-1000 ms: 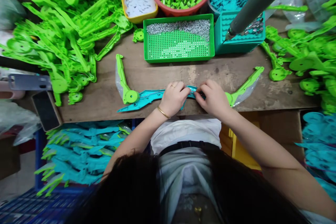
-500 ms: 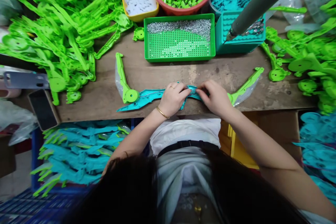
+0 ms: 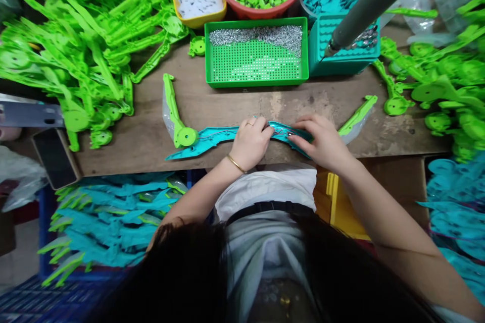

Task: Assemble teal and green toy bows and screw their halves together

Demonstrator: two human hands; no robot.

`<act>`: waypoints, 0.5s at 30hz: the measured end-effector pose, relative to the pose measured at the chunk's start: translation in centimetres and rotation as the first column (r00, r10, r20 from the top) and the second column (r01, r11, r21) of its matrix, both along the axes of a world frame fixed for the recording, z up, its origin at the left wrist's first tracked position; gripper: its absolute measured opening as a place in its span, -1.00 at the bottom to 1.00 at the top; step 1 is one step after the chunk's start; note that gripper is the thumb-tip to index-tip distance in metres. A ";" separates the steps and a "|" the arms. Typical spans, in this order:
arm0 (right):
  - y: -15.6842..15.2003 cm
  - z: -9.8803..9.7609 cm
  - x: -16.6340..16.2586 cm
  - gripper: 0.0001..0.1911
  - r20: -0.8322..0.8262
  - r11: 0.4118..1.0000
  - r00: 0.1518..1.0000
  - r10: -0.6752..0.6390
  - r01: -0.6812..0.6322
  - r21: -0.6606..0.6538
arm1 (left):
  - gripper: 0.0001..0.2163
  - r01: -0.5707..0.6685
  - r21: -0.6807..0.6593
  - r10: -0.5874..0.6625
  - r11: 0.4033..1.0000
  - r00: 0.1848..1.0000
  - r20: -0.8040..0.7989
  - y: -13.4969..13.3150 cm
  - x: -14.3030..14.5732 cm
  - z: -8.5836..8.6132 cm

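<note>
A turquoise toy bow shell (image 3: pixel 217 136) lies on the wooden bench before me, its hollow inside facing up and thin wires (image 3: pixel 279 132) running along it. Its middle is pinched by my left hand (image 3: pixel 250 140), which hides the grip part. My right hand (image 3: pixel 322 141) is over the shell's right part, thumb and fingers spread apart, the fingertips close to the wires and a small dark part. A green limb with a grey clear panel (image 3: pixel 175 118) joins the left end; another green limb (image 3: pixel 358 117) angles up at the right, its base behind my right hand.
A green tray (image 3: pixel 257 81) of small screws stands behind the bow, beside a turquoise basket (image 3: pixel 343 65). A dark screwdriver (image 3: pixel 371 5) hangs above it. Further back are a red bowl (image 3: pixel 261 12) and a yellow tub (image 3: pixel 199 20). Green limbs pile up left (image 3: pixel 76 60) and right.
My right hand has moved right along the shell, and its fingers have spread. More of the wires and the shell's right part now shows. My left hand keeps its grip.
</note>
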State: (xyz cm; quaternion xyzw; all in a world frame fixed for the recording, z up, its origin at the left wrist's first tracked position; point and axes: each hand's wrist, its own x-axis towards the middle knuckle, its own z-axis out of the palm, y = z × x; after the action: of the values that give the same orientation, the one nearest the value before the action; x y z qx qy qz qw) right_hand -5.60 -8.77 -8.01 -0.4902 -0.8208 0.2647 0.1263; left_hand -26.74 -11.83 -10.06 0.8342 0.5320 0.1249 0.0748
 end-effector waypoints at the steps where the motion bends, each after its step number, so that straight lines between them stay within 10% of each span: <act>1: 0.1 -0.1 -0.2 -0.80 -0.022 1.000 1.000 -0.011 0.010 -0.013 | -0.79 -0.011 0.001 0.011 1.000 1.000 0.008 -0.1 0.1 0.0; 8: 1.5 -0.2 0.0 -0.84 -0.249 0.972 0.960 -0.129 0.072 -0.223 | -0.78 -0.047 0.066 0.041 0.997 0.996 0.078 -0.5 -0.1 -1.0; 15: 1.9 0.0 0.9 -0.87 -0.008 0.986 0.997 -0.083 0.081 -0.146 | -0.74 -0.080 0.078 0.071 0.994 0.991 0.116 -0.8 0.0 -1.5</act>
State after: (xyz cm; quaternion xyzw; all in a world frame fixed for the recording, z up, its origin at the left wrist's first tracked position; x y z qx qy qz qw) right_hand -4.74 -6.85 -7.97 -0.5295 -0.7775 0.3221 0.1066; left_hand -26.76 -12.59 -11.57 0.8074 0.5525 0.1964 0.0653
